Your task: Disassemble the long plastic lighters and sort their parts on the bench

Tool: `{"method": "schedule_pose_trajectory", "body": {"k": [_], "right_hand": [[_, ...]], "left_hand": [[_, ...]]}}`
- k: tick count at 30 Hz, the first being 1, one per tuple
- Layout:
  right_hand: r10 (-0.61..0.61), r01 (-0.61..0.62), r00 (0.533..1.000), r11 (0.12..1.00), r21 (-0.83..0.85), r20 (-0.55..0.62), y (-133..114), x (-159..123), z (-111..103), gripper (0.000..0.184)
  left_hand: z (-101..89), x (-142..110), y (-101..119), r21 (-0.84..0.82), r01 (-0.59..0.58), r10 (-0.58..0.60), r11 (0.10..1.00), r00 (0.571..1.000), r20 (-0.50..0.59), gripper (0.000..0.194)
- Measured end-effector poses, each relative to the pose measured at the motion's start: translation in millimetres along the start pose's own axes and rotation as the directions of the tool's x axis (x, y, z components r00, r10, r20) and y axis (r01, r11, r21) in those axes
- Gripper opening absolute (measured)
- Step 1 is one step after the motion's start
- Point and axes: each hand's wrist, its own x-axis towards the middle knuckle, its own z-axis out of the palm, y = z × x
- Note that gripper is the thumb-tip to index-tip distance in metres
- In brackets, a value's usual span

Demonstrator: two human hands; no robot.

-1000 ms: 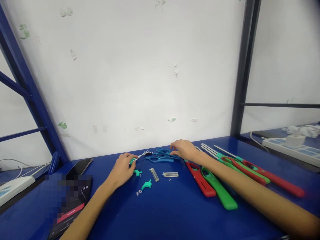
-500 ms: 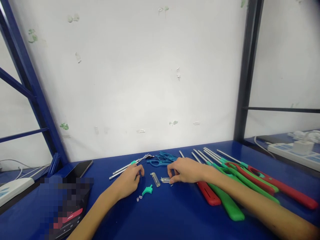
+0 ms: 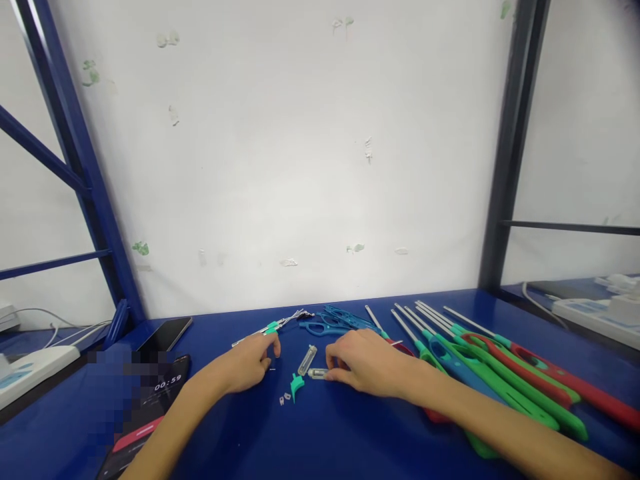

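My right hand (image 3: 357, 360) has its thumb and fingertips closed on the end of a clear plastic lighter tank (image 3: 317, 373) lying flat. A second clear tank (image 3: 307, 360) lies slanted just beyond it. My left hand (image 3: 250, 361) rests on the left, fingers curved, thumb and index finger apart with nothing seen between them. Close to its thumb is a tiny thin metal piece (image 3: 273, 369). Between the hands lie a green trigger (image 3: 297, 385) and small pale pieces (image 3: 285, 398). Metal rods with green ends (image 3: 271, 327) are partly hidden behind my left hand.
Blue plastic casings (image 3: 330, 323) are heaped at the back. Several long-necked lighters (image 3: 520, 380) in red, green and blue lie on the right, partly under my right forearm. Phones (image 3: 167, 333) lie left. Power strips (image 3: 595, 313) sit at both sides; the wall (image 3: 320, 167) stands behind.
The view has shifted slightly. The green trigger and the slanted tank now point differently. A blue lighter handle now shows among those on the right, and a thin metal piece near my left thumb.
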Motion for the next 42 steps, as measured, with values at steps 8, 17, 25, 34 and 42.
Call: {"method": "schedule_pose_trajectory", "body": {"k": [8, 17, 25, 34, 42], "right_hand": [[0.059, -0.058, 0.998, 0.998, 0.023, -0.017, 10.5, 0.8, -8.0, 0.021], [0.012, -0.016, 0.999, 0.993, 0.119, 0.029, 29.8, -3.3, -18.0, 0.034], [-0.103, 0.103, 0.995, 0.995, 0.005, 0.013, 24.5, 2.4, -3.9, 0.013], [-0.153, 0.155, 0.988, 0.978, -0.140, 0.025, 18.1, 26.5, 2.2, 0.018], [-0.064, 0.060, 0.998, 0.976, -0.211, -0.011, 15.7, 31.8, -4.4, 0.018]], "left_hand": [[-6.1, -4.0, 7.1, 0.026, 0.022, -0.022, 0.999, 1.000, -0.016, 0.029], [-13.5, -22.0, 44.3, -0.054, -0.068, 0.070, 0.996, 0.997, 0.032, 0.039], [-11.4, -20.4, 48.2, -0.004, -0.093, 0.093, 0.996, 0.996, -0.010, 0.022], [-40.3, -24.3, 11.8, 0.125, 0.181, -0.170, 0.975, 0.981, -0.093, 0.031], [-29.0, -26.4, -5.4, 0.164, 0.271, -0.282, 0.948, 0.959, 0.041, 0.029]]}}
